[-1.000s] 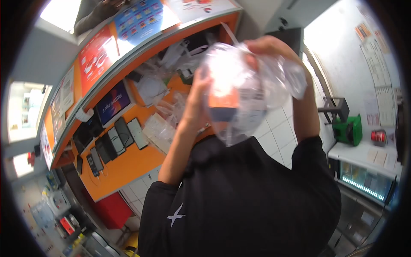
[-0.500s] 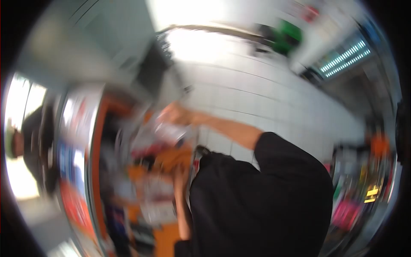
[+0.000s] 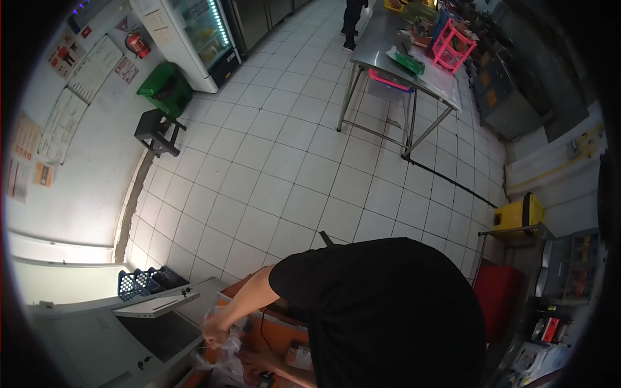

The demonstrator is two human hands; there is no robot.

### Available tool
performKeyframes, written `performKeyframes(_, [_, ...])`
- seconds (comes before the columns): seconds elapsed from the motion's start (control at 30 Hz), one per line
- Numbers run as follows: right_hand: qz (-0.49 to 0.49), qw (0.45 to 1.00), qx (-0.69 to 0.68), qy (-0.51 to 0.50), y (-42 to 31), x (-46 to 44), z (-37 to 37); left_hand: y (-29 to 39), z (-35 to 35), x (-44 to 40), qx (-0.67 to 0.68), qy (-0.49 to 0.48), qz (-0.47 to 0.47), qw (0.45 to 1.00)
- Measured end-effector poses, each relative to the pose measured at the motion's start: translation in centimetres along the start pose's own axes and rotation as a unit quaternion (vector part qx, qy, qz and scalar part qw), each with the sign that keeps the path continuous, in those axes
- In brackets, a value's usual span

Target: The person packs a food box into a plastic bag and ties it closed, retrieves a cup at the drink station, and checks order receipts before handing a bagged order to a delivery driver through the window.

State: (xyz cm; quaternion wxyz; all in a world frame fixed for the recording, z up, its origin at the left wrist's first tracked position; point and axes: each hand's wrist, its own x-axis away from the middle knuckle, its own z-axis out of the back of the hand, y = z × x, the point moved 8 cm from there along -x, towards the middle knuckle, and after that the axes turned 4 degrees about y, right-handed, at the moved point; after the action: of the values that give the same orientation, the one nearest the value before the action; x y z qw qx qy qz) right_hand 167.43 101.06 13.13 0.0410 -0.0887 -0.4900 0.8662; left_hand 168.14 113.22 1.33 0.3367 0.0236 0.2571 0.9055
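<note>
My right hand (image 3: 217, 331) is closed on the top of a clear plastic bag (image 3: 226, 359), over an orange-brown counter (image 3: 266, 328). Just below it in the view, my left hand (image 3: 260, 359) reaches in beside the bag with its fingers stretched out. Whether those fingers touch the bag is hard to tell. What lies inside the bag cannot be made out, and a thin dark cable runs over the counter near both hands.
Grey lockers (image 3: 97, 343) with one door (image 3: 155, 305) ajar stand left of the counter. Blue baskets (image 3: 149, 281), a black stool (image 3: 158, 131) and a green bin (image 3: 167, 89) line the wall. A steel table (image 3: 381, 48) stands across the tiled floor, with another person's legs (image 3: 352, 22) beside it.
The view has swung round, from a blurred look at the counter to a wide look across the room. My right hand still grips clear plastic; both hands now appear lower in the picture.
</note>
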Motion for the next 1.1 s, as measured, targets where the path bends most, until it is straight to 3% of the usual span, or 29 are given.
performKeyframes(0.2, [-0.002, 0.999, -0.025, -0.042, -0.4, 2.0, -3.7, 2.0, 2.5, -2.3, -0.011, 0.057, 0.006, 0.998])
performKeyframes(0.33, [-0.027, 0.998, -0.036, -0.035, 2.3, 4.8, -1.9, 5.9, 6.3, -3.5, -0.008, 0.117, -0.004, 0.993])
performKeyframes(0.47, [-0.053, 0.998, -0.043, -0.008, 6.3, 8.0, 1.9, 14.0, 12.9, -4.7, 0.047, 0.184, -0.059, 0.980])
performKeyframes(0.57, [-0.076, 0.996, -0.048, 0.015, 10.2, 12.0, 6.1, 22.7, 13.6, -6.2, 0.140, 0.138, -0.116, 0.974])
performKeyframes(0.63, [-0.106, 0.993, -0.048, 0.032, 14.2, 16.0, 10.0, 30.0, 8.7, -7.4, 0.212, 0.009, -0.181, 0.960])
performKeyframes(0.7, [-0.145, 0.987, -0.044, 0.046, 19.6, 20.9, 14.4, 38.8, -1.1, -8.5, 0.256, -0.140, -0.271, 0.917])
performKeyframes(0.77, [-0.202, 0.976, -0.042, 0.065, 26.0, 27.7, 20.2, 39.9, -15.4, -9.6, 0.184, -0.319, -0.218, 0.904])
performKeyframes(0.87, [-0.318, 0.940, -0.045, 0.113, 37.7, 42.4, 31.4, 47.0, -32.8, -0.8, 0.114, -0.530, -0.112, 0.833])
performKeyframes(0.93, [-0.435, 0.881, -0.022, 0.186, 45.3, 53.9, 40.2, 52.0, -40.3, 2.5, 0.092, -0.592, -0.058, 0.798])
performKeyframes(1.0, [-0.581, 0.763, -0.002, 0.284, 51.3, 67.2, 49.7, 57.9, -45.7, 3.5, 0.083, -0.618, 0.001, 0.782])
performKeyframes(1.03, [-0.603, 0.735, -0.106, 0.292, 51.5, 73.0, 54.6, 60.4, -48.3, 3.5, 0.082, -0.620, 0.027, 0.780])
performKeyframes(1.07, [-0.550, 0.766, -0.121, 0.311, 62.0, 78.1, 55.2, 63.0, -50.8, 3.4, 0.081, -0.619, 0.051, 0.780])
performKeyframes(1.1, [-0.538, 0.720, -0.092, 0.428, 60.5, 83.1, 60.3, 65.5, -53.4, 3.0, 0.081, -0.616, 0.075, 0.780])
